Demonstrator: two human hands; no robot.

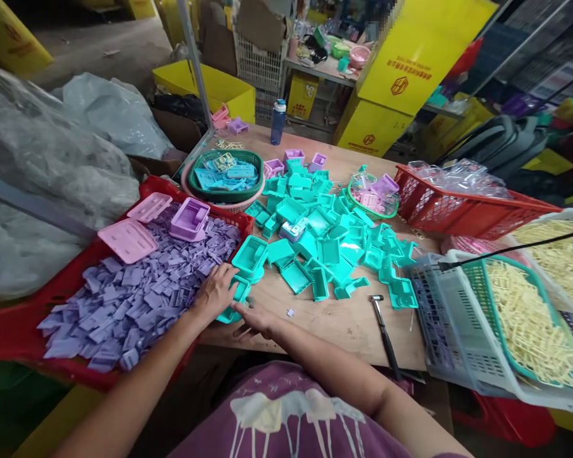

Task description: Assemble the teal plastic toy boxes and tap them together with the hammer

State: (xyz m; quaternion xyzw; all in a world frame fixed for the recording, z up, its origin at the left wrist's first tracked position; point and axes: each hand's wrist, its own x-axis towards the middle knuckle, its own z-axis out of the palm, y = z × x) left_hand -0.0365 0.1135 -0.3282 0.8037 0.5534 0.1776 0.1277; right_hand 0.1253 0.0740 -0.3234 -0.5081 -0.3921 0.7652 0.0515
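Note:
At the table's front left edge sits a teal plastic box piece (239,294), partly covered by both hands. My left hand (216,291) is closed on its left side, fingers curled at the rim. On its right side, my right hand (256,319) touches or nearly touches the near corner, with fingers apart and stretched out. Another teal box piece (251,253) stands just beyond. A heap of teal plastic parts (327,238) spreads over the table, with a white and purple part (293,229) among them. A small light purple piece (291,312) lies to the right of my hands.
A red crate (9,334) of flat purple pieces is on the left. A hammer (384,331) lies on the right, beside a white basket (482,343) with cream parts. Behind stand a blue bottle (277,122), a green basket (260,162) and a red crate (463,210).

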